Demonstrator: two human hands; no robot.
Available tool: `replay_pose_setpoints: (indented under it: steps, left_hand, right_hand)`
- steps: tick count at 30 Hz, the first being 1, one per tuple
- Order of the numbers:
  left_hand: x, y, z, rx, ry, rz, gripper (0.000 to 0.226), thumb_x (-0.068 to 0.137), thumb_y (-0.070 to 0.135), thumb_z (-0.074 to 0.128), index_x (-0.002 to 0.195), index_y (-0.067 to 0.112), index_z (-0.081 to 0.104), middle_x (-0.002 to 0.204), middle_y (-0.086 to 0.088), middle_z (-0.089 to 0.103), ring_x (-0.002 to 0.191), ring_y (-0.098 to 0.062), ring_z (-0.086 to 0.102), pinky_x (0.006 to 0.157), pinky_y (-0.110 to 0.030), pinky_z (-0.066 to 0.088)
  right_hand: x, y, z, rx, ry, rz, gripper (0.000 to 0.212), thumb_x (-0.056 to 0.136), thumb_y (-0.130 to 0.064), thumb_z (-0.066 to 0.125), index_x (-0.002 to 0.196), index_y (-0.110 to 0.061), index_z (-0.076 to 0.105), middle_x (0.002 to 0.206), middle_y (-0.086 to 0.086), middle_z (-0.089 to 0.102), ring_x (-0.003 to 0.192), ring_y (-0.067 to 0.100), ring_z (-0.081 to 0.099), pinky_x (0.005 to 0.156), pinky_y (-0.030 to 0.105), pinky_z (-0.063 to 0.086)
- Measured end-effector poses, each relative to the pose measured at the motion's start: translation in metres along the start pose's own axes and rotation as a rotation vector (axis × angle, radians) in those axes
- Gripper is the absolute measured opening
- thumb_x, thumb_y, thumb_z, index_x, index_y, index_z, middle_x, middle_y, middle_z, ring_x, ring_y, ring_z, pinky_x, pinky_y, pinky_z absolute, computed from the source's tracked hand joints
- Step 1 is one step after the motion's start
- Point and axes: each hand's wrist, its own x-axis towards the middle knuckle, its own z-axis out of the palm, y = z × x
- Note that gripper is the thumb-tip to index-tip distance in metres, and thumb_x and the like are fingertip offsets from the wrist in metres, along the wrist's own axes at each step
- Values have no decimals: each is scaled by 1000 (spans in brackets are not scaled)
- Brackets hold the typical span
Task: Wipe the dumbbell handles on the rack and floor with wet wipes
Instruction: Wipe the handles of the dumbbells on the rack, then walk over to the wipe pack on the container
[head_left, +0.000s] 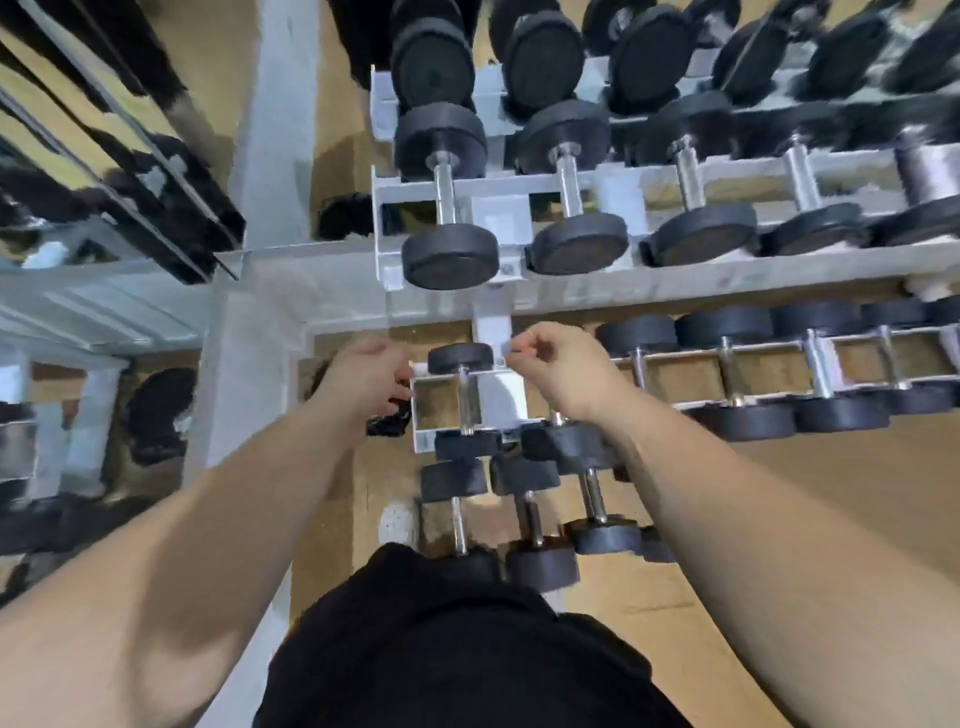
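As hands (363, 376) (550, 369) flank it, dumbbell (464, 400) sits racked

A gym: a white tiered rack (675, 283) holds rows of black dumbbells (451, 257), others lie on the wooden floor (831, 493).

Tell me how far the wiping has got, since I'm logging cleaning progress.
Done: no handle shows any sign of wiping. In hand: the left hand and right hand are at the small dumbbell on the lower tier's left end; a wipe isn't clearly visible. Left: probably the floor dumbbells and other rows of the rack.
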Motion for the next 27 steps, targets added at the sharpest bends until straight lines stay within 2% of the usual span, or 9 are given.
replay_pose_setpoints:
  steps: [4, 6, 8, 11, 14, 17, 20, 23, 27]
  left_hand:
    - [-32, 5, 45, 95, -83, 82, 17, 99, 30, 60, 106, 16, 66, 95, -6, 67, 78, -22, 63, 58, -27, 48]
    - [-40, 3, 70, 122, -180, 87, 14, 98, 29, 61, 103, 16, 65, 92, -5, 65, 78, -23, 61, 64, -31, 48]
    - [-46, 1, 94, 173, -267, 94, 17, 95, 30, 63, 104, 15, 65, 95, -5, 65, 78, -23, 61, 69, -36, 49]
    - [-60, -4, 136, 267, -378, 131, 24, 96, 30, 63, 109, 11, 65, 97, -7, 63, 75, -23, 61, 64, -31, 47]
    - [-91, -6, 190, 348, -448, 174, 18, 97, 31, 62, 103, 14, 65, 95, -6, 63, 75, -23, 61, 63, -30, 45]
    - [-127, -7, 258, 420, -512, 201, 14, 97, 33, 61, 98, 19, 64, 93, -4, 64, 72, -20, 60, 67, -33, 46]
    - [-161, -11, 337, 474, -546, 262, 16, 97, 34, 62, 100, 19, 65, 92, -4, 64, 73, -20, 60, 64, -33, 45]
    - [-203, -13, 422, 495, -540, 297, 17, 96, 35, 63, 96, 18, 65, 89, -6, 64, 70, -21, 60, 61, -32, 44]
    - [-270, -7, 528, 527, -608, 296, 19, 94, 36, 66, 99, 17, 66, 95, -7, 65, 69, -21, 61, 60, -31, 45]
  right_hand:
    - [-65, 44, -30, 26, 119, 131, 19, 89, -28, 72, 99, -11, 71, 93, 4, 71, 90, 21, 64, 83, 31, 49]
    - [-100, 66, -43, 55, 210, 235, 16, 89, -30, 71, 96, -16, 70, 89, -6, 68, 86, 15, 62, 78, 26, 45]
    - [-133, 88, -53, 116, 325, 328, 14, 90, -32, 71, 97, -20, 69, 89, -8, 67, 83, 11, 60, 75, 25, 44]
    - [-184, 119, -62, 186, 462, 419, 14, 89, -32, 72, 95, -20, 69, 89, -4, 69, 77, 7, 59, 68, 16, 44]
    - [-234, 154, -77, 265, 557, 475, 8, 87, -30, 73, 89, -23, 70, 80, -7, 68, 68, 5, 57, 62, 10, 42]
    - [-278, 202, -107, 336, 662, 517, 6, 86, -29, 75, 85, -29, 69, 85, -8, 69, 78, 12, 61, 76, 24, 48]
    - [-321, 259, -145, 424, 739, 517, 8, 87, -27, 75, 84, -29, 69, 84, -7, 69, 78, 14, 62, 81, 27, 48]
    - [-372, 315, -192, 487, 759, 539, 9, 88, -29, 74, 94, -23, 71, 82, -4, 66, 71, 12, 57, 72, 25, 45]
    - [-442, 370, -270, 555, 763, 581, 14, 89, -29, 73, 99, -20, 71, 81, -5, 65, 73, 13, 58, 63, 23, 42]
